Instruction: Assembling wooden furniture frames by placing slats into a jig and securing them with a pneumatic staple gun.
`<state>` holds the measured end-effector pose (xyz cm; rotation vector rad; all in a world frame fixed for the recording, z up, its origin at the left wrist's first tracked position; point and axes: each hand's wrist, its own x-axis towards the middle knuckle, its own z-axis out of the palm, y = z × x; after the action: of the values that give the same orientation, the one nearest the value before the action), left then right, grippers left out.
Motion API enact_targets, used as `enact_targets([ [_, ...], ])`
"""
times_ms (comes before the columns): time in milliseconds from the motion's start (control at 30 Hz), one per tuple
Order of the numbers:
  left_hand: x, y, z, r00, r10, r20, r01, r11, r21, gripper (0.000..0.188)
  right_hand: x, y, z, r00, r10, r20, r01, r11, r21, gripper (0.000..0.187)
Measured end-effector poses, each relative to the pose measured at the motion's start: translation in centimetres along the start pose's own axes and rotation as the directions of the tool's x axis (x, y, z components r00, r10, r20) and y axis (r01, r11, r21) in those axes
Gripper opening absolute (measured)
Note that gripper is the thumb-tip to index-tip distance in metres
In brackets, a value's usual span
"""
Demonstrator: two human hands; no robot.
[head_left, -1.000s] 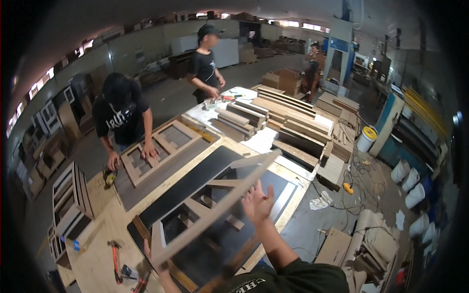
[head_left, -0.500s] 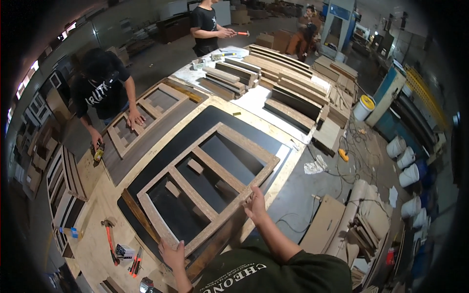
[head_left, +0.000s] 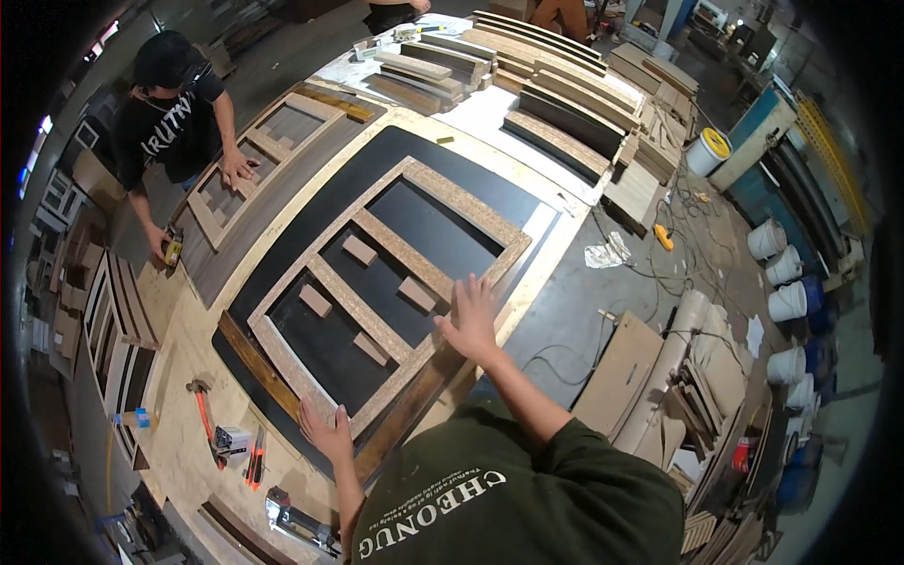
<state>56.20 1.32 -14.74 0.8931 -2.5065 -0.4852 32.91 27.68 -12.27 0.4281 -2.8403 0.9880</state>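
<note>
A particleboard frame with two crossbars lies on a dark panel in front of me. My left hand rests on its near left corner, fingers spread. On the near right rail, beside the end of a crossbar, my right hand lies with its fingers apart. Neither hand grips anything. Several small wood blocks sit on the panel within the frame's openings, among them one block by the upper crossbar and another block by the lower one.
A hammer, a stapler and a small box lie at the near left. Across the bench a co-worker handles a similar frame. Stacked wood strips stand at the back; cables cross the floor.
The frame's near side has come down, and it now lies flat on the panel. My right hand has let go of the rail's edge and opened on top. The whole view has shifted.
</note>
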Motion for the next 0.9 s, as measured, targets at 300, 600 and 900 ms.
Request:
enact_targets([
  [300,0.1,2.4,1.1,0.993,-0.109,0.036,0.104,0.987,0.121,0.077,2.4,-0.7,-0.9,0.998,0.018,0.066,-0.011,0.993,-0.114,0.074],
  [600,0.7,0.3,2.2,0.999,-0.026,0.026,0.030,0.989,-0.144,0.081,7.5,0.4,0.0,0.983,-0.048,0.177,0.083,0.978,-0.192,0.047],
  [900,-0.6,7.1,-4.9,0.979,0.088,-0.185,-0.099,0.994,-0.053,0.048,11.7,-1.4,-1.8,0.861,0.068,0.504,-0.012,0.994,-0.113,0.059],
])
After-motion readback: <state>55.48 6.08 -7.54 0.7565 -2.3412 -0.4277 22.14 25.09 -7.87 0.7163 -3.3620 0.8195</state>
